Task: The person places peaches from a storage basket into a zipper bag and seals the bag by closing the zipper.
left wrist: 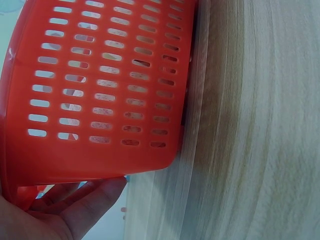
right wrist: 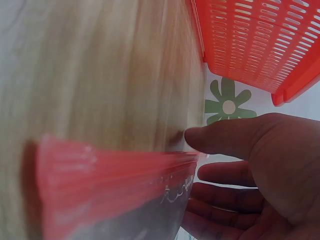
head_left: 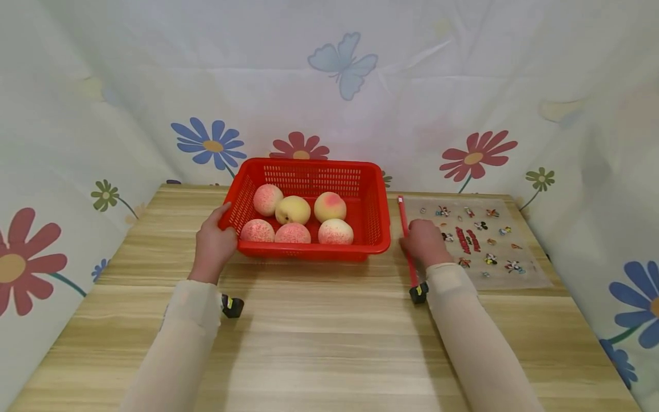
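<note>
My left hand (head_left: 213, 243) grips the left end of a red plastic basket (head_left: 309, 248). In the left wrist view, its fingers (left wrist: 92, 202) curl under the rim beside the slotted wall (left wrist: 100, 160). Several peaches (head_left: 292, 210), some speckled pink and others yellowish, lie inside the basket. To the right, my right hand (head_left: 427, 243) is over the red edge strip (head_left: 404, 217) of a clear plastic zip bag (head_left: 501, 226) printed with cartoon figures. The right wrist view shows thumb and fingers spread apart beside that strip (right wrist: 115, 175); whether they touch it is unclear.
A wood-grain table (head_left: 309, 343) carries the basket and the flat bag. Behind and at both sides hangs a white cloth (head_left: 412, 114) with printed flowers and a butterfly. Small black devices (head_left: 233, 306) are worn at both wrists.
</note>
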A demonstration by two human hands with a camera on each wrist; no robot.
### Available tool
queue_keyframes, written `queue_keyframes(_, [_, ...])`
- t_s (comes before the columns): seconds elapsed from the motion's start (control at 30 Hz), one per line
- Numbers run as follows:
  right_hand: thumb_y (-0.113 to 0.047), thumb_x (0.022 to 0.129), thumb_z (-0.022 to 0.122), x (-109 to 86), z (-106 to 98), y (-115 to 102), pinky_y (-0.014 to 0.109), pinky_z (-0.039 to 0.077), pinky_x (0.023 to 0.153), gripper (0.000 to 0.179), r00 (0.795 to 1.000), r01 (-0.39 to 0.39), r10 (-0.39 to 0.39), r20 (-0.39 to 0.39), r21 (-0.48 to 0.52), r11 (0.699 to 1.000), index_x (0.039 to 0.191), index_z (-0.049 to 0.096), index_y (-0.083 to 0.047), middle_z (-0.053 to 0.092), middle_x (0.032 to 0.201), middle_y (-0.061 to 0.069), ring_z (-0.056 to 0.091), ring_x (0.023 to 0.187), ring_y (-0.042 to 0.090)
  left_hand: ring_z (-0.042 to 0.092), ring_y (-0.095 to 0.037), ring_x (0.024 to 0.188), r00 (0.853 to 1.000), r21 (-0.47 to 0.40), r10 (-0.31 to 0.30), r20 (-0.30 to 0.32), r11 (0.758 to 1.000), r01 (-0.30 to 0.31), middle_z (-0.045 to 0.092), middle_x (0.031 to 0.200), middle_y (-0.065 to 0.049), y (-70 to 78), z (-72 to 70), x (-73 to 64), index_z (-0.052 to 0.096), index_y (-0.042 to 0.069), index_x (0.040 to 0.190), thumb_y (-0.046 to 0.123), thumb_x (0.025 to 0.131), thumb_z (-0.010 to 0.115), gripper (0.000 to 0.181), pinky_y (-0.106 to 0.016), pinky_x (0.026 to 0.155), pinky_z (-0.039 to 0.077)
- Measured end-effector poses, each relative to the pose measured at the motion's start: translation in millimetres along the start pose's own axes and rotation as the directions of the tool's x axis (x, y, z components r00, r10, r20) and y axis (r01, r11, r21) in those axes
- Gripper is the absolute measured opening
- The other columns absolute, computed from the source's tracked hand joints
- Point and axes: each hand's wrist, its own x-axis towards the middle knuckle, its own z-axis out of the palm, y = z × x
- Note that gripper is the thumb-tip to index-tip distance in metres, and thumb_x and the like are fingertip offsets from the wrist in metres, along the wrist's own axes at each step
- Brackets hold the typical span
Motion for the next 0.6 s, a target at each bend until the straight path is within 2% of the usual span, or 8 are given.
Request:
queue_keyframes(0.23, [-0.015,0.087,0.061,4.0,1.1,-0.5,0.026,0.046,0.053,0.015,1.0,-0.015,0.015,0.022,-0.003,1.0,0.092,0.064,-0.001,0.063,0.077,0.011,0.057,0.065,0.024,0.047,-0.037,0.125,1.0,-0.004,-0.001,0.006,1.0,0.001,0.034,0.156,-0.012,0.3,1.1,-1.3,0.026,0.025,0.154,0.006,0.091,0.039,0.067,-0.053,0.098,0.049])
queue_keyframes(0.5, [-0.012,0.083,0.059,3.4,-2.8,0.2,0.027,0.045,0.051,0.012,1.0,0.021,-0.021,0.006,-0.023,1.0,0.082,0.064,-0.001,0.063,0.073,0.011,0.057,0.062,0.024,0.046,-0.039,0.127,1.0,-0.005,0.001,0.008,1.0,-0.001,0.033,0.156,-0.012,1.3,0.7,-2.9,0.025,0.026,0.154,0.006,0.092,0.04,0.067,-0.053,0.098,0.049])
queue_keyframes(0.6, [-0.011,0.084,0.059,3.4,-4.9,-0.6,0.027,0.045,0.051,0.012,1.0,0.01,-0.01,0.017,-0.012,1.0,0.084,0.064,0.0,0.063,0.075,0.012,0.057,0.063,0.024,0.046,-0.039,0.128,1.0,-0.003,-0.003,0.017,1.0,0.003,0.031,0.157,-0.012,1.2,0.4,-1.6,0.024,0.026,0.155,0.006,0.092,0.04,0.068,-0.054,0.098,0.048])
